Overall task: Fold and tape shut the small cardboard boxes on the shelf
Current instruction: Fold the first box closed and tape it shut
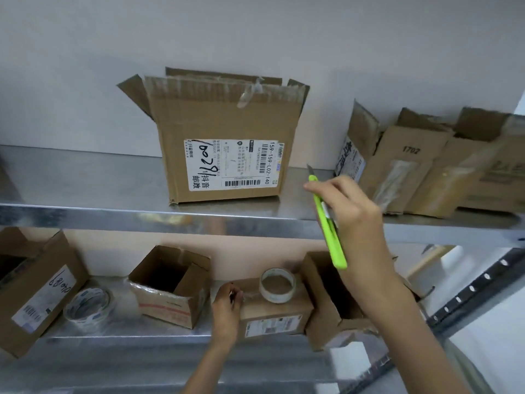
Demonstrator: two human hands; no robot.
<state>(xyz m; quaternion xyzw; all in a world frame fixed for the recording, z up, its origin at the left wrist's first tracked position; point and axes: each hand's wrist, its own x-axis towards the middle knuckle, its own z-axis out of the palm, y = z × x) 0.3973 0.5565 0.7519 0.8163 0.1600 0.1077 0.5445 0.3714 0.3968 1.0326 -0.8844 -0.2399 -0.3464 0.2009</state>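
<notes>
Green plastic cutter knife [329, 223] stood up in the right hand [358, 223], fingers curled around it, blade out. Below it, the left hand [227, 311] touched the small shut brown cardboard box [272, 312] on the lower metal shelf [119, 362]. Its fingertips were blurry, so I could not tell its grip. Just right of them, a clear tape roll [277, 285] sat on the box.
</notes>
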